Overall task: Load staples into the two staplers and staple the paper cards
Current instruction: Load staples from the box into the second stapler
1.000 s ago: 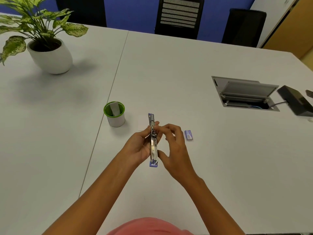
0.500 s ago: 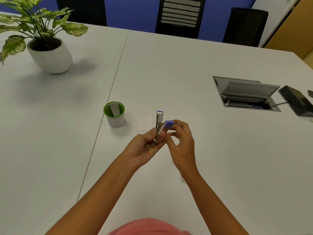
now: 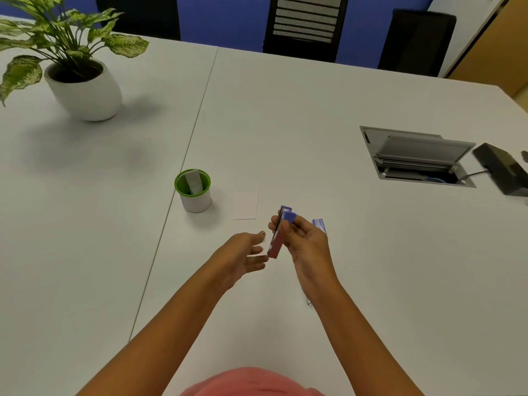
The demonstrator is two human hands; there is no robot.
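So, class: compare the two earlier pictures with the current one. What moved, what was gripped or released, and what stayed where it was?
The stapler, opened out flat between both hands a second ago, is now folded shut. The left hand has let go and opened beside it; the right hand alone holds it, tilted. The cup, card, staple box and plant stayed put.

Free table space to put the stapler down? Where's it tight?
Bare stretches: between the potted plant and green-rimmed cup; the wide span from the paper card out to the cable hatch; the near table right of the right hand.

Crowded: around the stapler, where the card, small purple box and left hand cluster.
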